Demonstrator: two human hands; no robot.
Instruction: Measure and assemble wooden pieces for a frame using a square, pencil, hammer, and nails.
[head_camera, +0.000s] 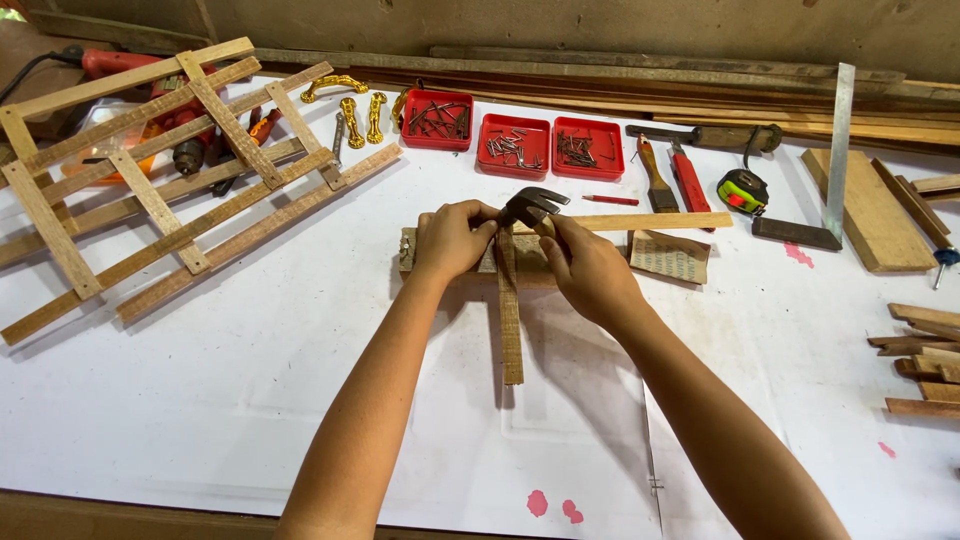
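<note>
A narrow wooden slat (510, 320), long axis running near to far, lies mid-bench across a crosspiece (530, 262), left hand (452, 240) fingers pinching its far end, right hand (590, 270) gripping a claw hammer (530, 205); nailing seems underway, needing a steady, square strike.

- White bench (250, 400) with pink paint spots
- Three red trays (437, 137) of dark nails
- Gold handles (352, 120)
- Pale brown wooden lattice (150, 180)
- Red pencil (610, 200)
- Green and black tape measure (743, 190)
- Dark grey hammer head (530, 204)
</note>
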